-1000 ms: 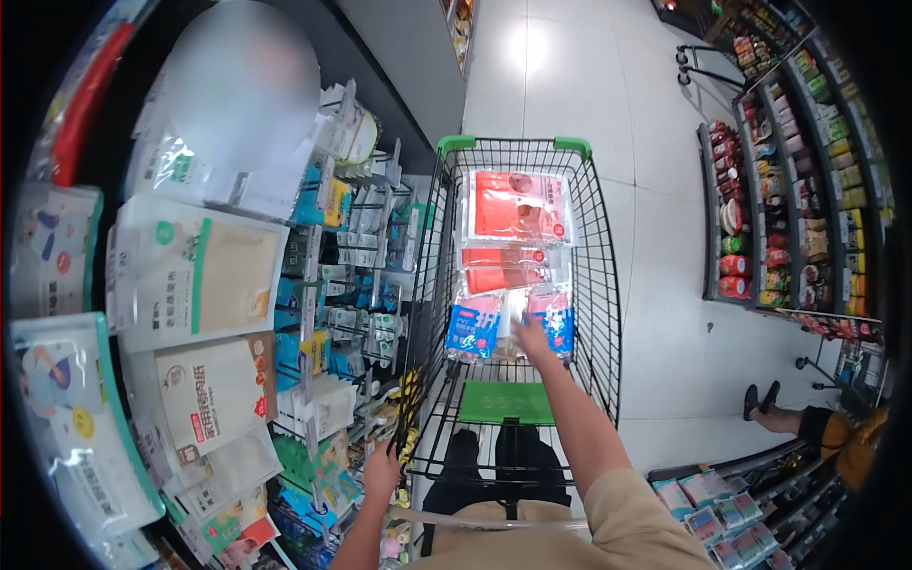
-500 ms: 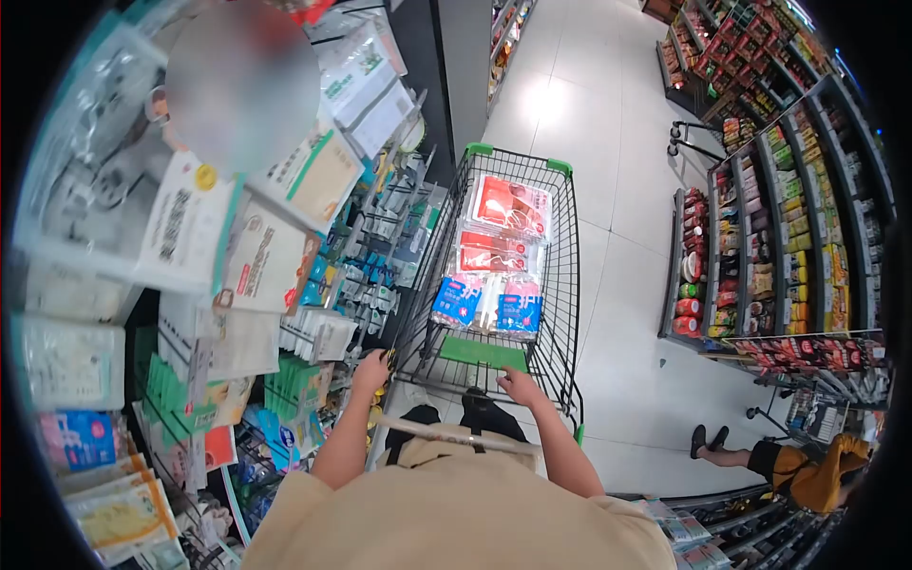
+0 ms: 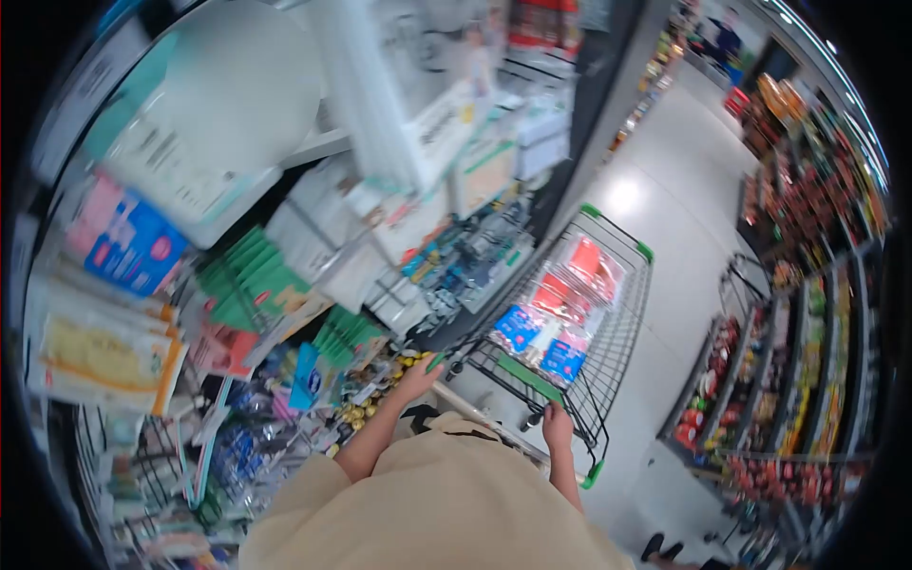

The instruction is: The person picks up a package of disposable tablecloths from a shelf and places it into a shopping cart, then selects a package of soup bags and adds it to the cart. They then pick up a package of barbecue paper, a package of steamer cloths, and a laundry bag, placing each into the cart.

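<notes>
“Head view — see any change?”

“Swung toward the hanging green packets (image 3: 252, 271), with the wire shopping cart (image 3: 530, 378) now farther right in frame. Right hand (image 3: 559, 427), over the blue-labelled packets (image 3: 563, 362) a second ago, now back at the cart's rear rim — so, probably handling the cart itself.”

“And the hands?”

“Left hand (image 3: 418, 380) at the rear left corner, fingers curled; right hand curled too. Can't tell how firmly closed.”

“Cart where?”

“Just beyond both hands, slanting right, red packets (image 3: 584, 256) inside toward the front.”
</notes>
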### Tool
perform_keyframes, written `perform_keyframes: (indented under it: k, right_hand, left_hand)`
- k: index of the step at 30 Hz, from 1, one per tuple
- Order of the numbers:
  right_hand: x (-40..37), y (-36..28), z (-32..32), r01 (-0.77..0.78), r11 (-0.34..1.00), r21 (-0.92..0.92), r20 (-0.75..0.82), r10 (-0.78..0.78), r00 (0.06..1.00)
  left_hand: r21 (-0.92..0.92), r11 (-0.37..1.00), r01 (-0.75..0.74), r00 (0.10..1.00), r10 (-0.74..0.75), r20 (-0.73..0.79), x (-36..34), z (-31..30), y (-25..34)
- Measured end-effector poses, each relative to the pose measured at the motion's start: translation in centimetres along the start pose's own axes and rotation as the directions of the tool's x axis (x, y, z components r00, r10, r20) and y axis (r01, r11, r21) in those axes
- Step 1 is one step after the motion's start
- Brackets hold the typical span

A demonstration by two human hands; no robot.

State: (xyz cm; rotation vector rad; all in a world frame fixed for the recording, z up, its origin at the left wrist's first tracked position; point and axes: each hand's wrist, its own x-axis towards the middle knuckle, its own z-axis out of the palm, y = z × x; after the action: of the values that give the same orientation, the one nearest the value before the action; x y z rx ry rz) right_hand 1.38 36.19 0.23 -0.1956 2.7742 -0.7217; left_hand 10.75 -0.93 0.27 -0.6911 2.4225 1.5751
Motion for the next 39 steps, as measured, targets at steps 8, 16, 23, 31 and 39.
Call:
perform_keyframes:
  k: [8,16,23,31,39]
  right_hand:
    - [1.8,-1.6,0.9,0.02,0.943,0.333,-0.109,0.018,0.994]
    - [4.8,-7.5,1.2,0.165,0.893,0.419,0.023,-0.192,0.981]
    - [2.5,-14.0,0.5,0.289,0.894,0.344,0.166,-0.361,0.918]
    - [1.2,-14.0,0.6,0.294,0.881,0.372,0.125,-0.361,0.924]
    - [1.2,-13.0,0.6,0.245,0.89,0.385,0.11,-0.307,0.945]
  left_hand:
    - [-0.27,0.961,-0.052,0.989,0.012,-0.147,-5.3,-2.9,-2.2]
    - [-0.463,0.857,-0.227,0.754,-0.146,-0.641,-10.6,-10.9,-2.4]
    - [-0.295,0.857,-0.422,0.312,-0.168,-0.935,-12.6,-17.7,-5.4]
    - [-0.158,0.848,-0.507,0.337,0.026,-0.941,-12.0,-26.2,-0.2]
    - [-0.264,0.76,-0.593,0.424,0.017,-0.905,-10.8,-29.5,2.1]
